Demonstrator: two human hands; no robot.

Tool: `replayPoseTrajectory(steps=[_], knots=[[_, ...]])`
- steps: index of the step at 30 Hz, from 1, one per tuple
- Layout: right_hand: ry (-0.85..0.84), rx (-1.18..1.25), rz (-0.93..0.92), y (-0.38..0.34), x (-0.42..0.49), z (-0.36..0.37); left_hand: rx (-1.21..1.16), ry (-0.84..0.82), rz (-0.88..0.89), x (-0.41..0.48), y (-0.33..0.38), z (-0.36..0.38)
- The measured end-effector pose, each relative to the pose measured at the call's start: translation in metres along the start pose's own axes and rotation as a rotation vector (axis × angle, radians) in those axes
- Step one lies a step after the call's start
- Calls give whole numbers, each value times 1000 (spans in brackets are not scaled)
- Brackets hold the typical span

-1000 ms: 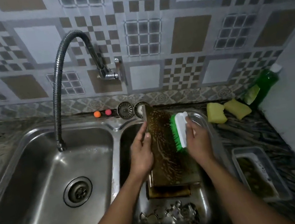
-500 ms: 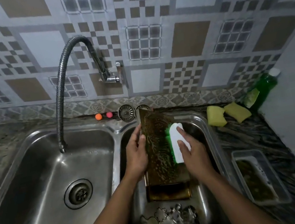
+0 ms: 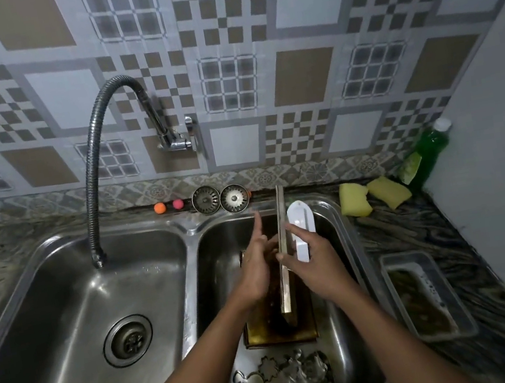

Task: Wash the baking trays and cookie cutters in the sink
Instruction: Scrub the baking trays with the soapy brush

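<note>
Steel walls of the right basin (image 3: 216,264) surround all the work; above its middle a brown-stained baking tray (image 3: 283,253) stands on its long edge, turned so that only the thin rim shows and both faces are hidden. On the left side of this tray the left hand (image 3: 256,269) has its fingers spread and straight, the index finger pointing up, the others lying against the tray; how much of the palm touches it I cannot tell. On the other side the right hand (image 3: 315,262) grips a white scrub brush (image 3: 302,233), fingers curled over its back, thumb at the tray's rim; the bristles are hidden behind the tray. On the floor of the basin a second tray (image 3: 269,337) lies flat, partly covered by the upright one. At the near end of the basin the cookie cutters (image 3: 285,374) lie in a dim heap; their shapes are hard to make out. Right of the basin, on the counter, a clear container (image 3: 402,256) holds something dark and unclear; behind it lie two yellow sponges (image 3: 354,201) and a green bottle (image 3: 427,148). Left of the basin hangs a flexible tap hose (image 3: 91,185).
</note>
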State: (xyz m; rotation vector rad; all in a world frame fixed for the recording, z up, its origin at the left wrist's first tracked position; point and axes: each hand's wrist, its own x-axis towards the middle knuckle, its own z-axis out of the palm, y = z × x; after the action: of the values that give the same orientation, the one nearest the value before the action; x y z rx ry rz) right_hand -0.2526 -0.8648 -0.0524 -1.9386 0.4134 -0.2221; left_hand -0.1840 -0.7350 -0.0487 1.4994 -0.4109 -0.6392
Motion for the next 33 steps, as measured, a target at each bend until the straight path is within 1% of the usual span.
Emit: replayPoseTrajectory(steps=[3,7,9,11,13,14,17,19,20,23,25,29,33], knots=[[55,-32,-3,0,-7,-2,-16,-47,-14,-1,-2,9],[93,-34,-4,-6,-14,-8,-47,-52,-1,-7,7,19],[175,22,23,-10,-22,-14,15,-54,-11,-9,9,21],[251,51,60,-14,-31,-22,98,-52,15,-14,13,23],[293,63,86,-15,-38,-29,133,17,13,-21,11,23],[317,88,95,-17,-41,-31,177,58,40,-25,8,20],[385,129,74,-27,-52,-37,305,237,108,-40,3,10],[395,134,47,-30,-60,-44,357,293,125,-51,4,7],[406,147,29,-32,-63,-48,347,269,93,-57,7,6],[435,217,0,-37,-72,-59,275,129,16,-69,7,-1],[428,224,-17,-39,-77,-64,277,118,-1,-73,6,-3],[425,224,-37,-37,-82,-71,340,193,28,-82,9,-3],[366,193,-13,-22,-89,-74,413,275,50,-97,4,-7]])
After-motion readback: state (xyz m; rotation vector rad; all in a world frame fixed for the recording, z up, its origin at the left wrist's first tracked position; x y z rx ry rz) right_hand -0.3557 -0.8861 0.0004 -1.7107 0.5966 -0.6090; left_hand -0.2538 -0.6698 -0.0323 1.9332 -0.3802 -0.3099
